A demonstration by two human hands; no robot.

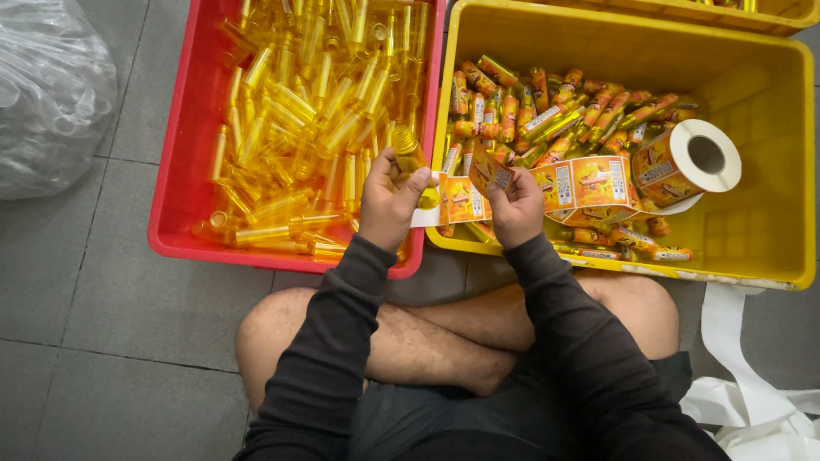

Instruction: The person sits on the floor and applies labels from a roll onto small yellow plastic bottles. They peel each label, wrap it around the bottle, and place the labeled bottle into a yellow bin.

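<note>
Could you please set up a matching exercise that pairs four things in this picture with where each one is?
Things:
1. unlabelled amber bottles
2. label roll
3. single amber bottle
4. clear plastic bag

Places:
A. in the left hand
B. on the floor, left of the red crate
C. heaped in the red crate
D. in the yellow crate, on its side beside the labelled bottles

Pairs: 1-C, 2-D, 3-A, 4-B.
</note>
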